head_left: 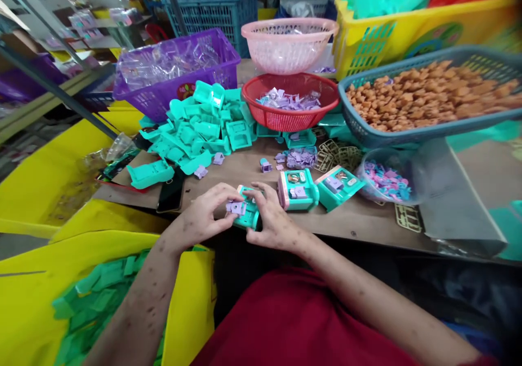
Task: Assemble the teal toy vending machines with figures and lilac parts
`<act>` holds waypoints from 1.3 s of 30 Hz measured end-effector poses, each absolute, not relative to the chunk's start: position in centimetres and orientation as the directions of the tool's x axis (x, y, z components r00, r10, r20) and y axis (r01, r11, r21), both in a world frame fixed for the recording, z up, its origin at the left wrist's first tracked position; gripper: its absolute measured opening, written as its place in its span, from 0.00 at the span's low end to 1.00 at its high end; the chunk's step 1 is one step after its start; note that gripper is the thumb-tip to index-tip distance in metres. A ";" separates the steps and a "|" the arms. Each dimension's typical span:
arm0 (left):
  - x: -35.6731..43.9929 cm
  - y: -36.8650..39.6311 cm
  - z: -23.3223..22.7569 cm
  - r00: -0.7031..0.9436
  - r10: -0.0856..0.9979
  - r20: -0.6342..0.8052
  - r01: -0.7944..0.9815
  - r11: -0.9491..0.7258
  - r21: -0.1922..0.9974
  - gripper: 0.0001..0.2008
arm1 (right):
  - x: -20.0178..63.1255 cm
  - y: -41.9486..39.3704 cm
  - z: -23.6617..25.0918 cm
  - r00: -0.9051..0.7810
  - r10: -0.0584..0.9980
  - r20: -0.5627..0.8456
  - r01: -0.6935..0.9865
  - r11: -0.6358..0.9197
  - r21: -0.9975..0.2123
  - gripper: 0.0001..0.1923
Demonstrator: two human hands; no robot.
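Observation:
Both my hands hold one small teal plastic toy housing (247,216) at the table's near edge. My left hand (204,213) pinches a small purple piece (236,208) against its left side. My right hand (271,219) grips the housing from the right, fingers curled over its top. Just right of my hands stand two teal toy units, one (297,189) upright and another (338,186) tilted, both with purple parts fitted. A pile of empty teal housings (196,132) lies behind my left hand.
Behind are a red basket of purple parts (290,117), a pink basket (289,42), a purple basket (175,72), a blue tray of brown pieces (428,97) and a yellow crate (408,29). A clear bowl of pink and blue bits (387,181) sits right. A yellow bin with teal pieces (93,301) stands at my lower left.

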State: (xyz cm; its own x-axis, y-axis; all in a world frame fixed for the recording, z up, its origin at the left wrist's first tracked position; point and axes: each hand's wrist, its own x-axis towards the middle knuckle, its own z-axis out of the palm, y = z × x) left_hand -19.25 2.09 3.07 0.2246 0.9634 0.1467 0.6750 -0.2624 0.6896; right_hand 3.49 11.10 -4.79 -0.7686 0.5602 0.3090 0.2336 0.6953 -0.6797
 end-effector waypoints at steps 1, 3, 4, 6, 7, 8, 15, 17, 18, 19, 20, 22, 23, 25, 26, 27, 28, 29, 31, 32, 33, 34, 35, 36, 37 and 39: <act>-19.3 2.5 3.0 0.263 0.957 0.121 0.684 -0.274 0.676 0.14 | 3.6 11.3 -4.9 -0.782 0.538 0.314 0.205 0.698 -0.687 0.50; -19.3 3.2 2.8 0.331 0.942 0.060 0.717 -0.292 0.633 0.16 | 3.8 11.7 -5.0 -0.790 0.519 0.325 0.175 0.700 -0.692 0.52; -19.4 3.5 2.7 0.362 0.932 0.038 0.733 -0.309 0.606 0.17 | 3.9 11.8 -5.1 -0.787 0.521 0.330 0.172 0.699 -0.694 0.53; -19.4 3.7 2.5 0.416 0.909 0.016 0.755 -0.355 0.552 0.17 | 4.0 11.8 -5.2 -0.776 0.538 0.328 0.177 0.686 -0.706 0.53; -19.5 3.8 2.5 0.431 0.902 0.012 0.762 -0.372 0.530 0.17 | 4.0 11.8 -5.3 -0.771 0.548 0.326 0.180 0.677 -0.713 0.53; -19.5 3.7 2.5 0.441 0.898 0.010 0.769 -0.383 0.512 0.16 | 3.9 11.7 -5.3 -0.765 0.556 0.327 0.179 0.670 -0.720 0.53; -19.1 3.5 2.8 0.489 0.872 0.012 0.792 -0.450 0.413 0.14 | 3.8 11.3 -5.5 -0.730 0.596 0.335 0.190 0.648 -0.737 0.57; -19.2 3.7 2.9 0.490 0.871 -0.009 0.787 -0.438 0.434 0.14 | 3.8 11.3 -5.5 -0.728 0.603 0.326 0.206 0.646 -0.735 0.58; -19.3 3.8 2.9 0.486 0.874 -0.017 0.784 -0.428 0.450 0.14 | 3.9 11.3 -5.4 -0.732 0.603 0.317 0.215 0.646 -0.732 0.59; -19.3 3.8 3.0 0.480 0.877 -0.023 0.782 -0.416 0.464 0.14 | 3.9 11.3 -5.4 -0.737 0.602 0.307 0.225 0.647 -0.729 0.59; -19.3 3.9 3.1 0.474 0.880 -0.029 0.781 -0.405 0.475 0.13 | 3.9 11.3 -5.3 -0.742 0.600 0.299 0.232 0.648 -0.725 0.59; -19.0 3.7 3.2 0.460 0.888 -0.030 0.789 -0.393 0.472 0.14 | 3.9 11.3 -5.2 -0.751 0.593 0.289 0.237 0.652 -0.721 0.59; -18.8 3.5 3.3 0.449 0.893 -0.028 0.803 -0.390 0.451 0.14 | 4.0 11.3 -5.2 -0.754 0.589 0.290 0.232 0.652 -0.722 0.59; -18.2 3.2 3.4 0.426 0.905 -0.019 0.840 -0.388 0.378 0.14 | 4.0 11.3 -5.2 -0.755 0.586 0.294 0.219 0.648 -0.730 0.59; -17.9 3.1 3.4 0.419 0.908 -0.008 0.853 -0.391 0.345 0.15 | 4.0 11.4 -5.3 -0.755 0.586 0.296 0.214 0.645 -0.733 0.59; -17.7 2.9 3.4 0.417 0.909 0.005 0.859 -0.396 0.325 0.15 | 4.0 11.4 -5.4 -0.754 0.587 0.296 0.211 0.642 -0.737 0.60; -17.6 2.9 3.3 0.419 0.908 0.016 0.858 -0.402 0.320 0.16 | 4.0 11.4 -5.4 -0.753 0.588 0.296 0.209 0.640 -0.739 0.60; -17.6 2.9 3.2 0.425 0.905 0.024 0.852 -0.409 0.327 0.16 | 3.9 11.5 -5.5 -0.752 0.590 0.292 0.211 0.636 -0.742 0.60; -17.7 3.0 2.9 0.441 0.897 0.034 0.836 -0.424 0.348 0.16 | 3.9 11.5 -5.7 -0.753 0.591 0.290 0.208 0.631 -0.747 0.60; -17.9 3.0 2.9 0.448 0.894 0.027 0.833 -0.428 0.350 0.16 | 3.9 11.6 -5.7 -0.753 0.590 0.290 0.205 0.630 -0.749 0.60; -18.0 3.1 2.9 0.455 0.890 0.013 0.833 -0.431 0.347 0.16 | 3.9 11.5 -5.8 -0.754 0.589 0.290 0.204 0.631 -0.749 0.60; -18.1 3.1 2.9 0.464 0.886 0.000 0.833 -0.436 0.340 0.16 | 3.9 11.5 -5.8 -0.754 0.589 0.291 0.206 0.633 -0.747 0.60; -18.1 3.1 3.0 0.474 0.880 -0.012 0.834 -0.445 0.328 0.16 | 3.9 11.4 -5.8 -0.752 0.590 0.293 0.208 0.635 -0.744 0.60; -18.0 3.1 3.2 0.483 0.875 -0.025 0.837 -0.454 0.306 0.16 | 4.0 11.4 -5.8 -0.748 0.592 0.299 0.209 0.638 -0.741 0.60; -17.9 3.0 3.4 0.493 0.869 -0.038 0.842 -0.466 0.273 0.17 | 4.0 11.2 -5.8 -0.745 0.593 0.307 0.207 0.642 -0.738 0.60; -17.4 2.9 3.7 0.517 0.854 -0.061 0.846 -0.499 0.189 0.17 | 4.1 11.1 -5.8 -0.741 0.584 0.330 0.194 0.657 -0.728 0.61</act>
State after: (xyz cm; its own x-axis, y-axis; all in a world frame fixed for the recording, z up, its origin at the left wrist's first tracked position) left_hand -17.45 2.89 3.70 0.5169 0.8539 -0.0613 0.8460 -0.4986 0.1889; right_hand 4.08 11.07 -5.76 -0.7413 0.5844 0.3302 0.1936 0.6571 -0.7285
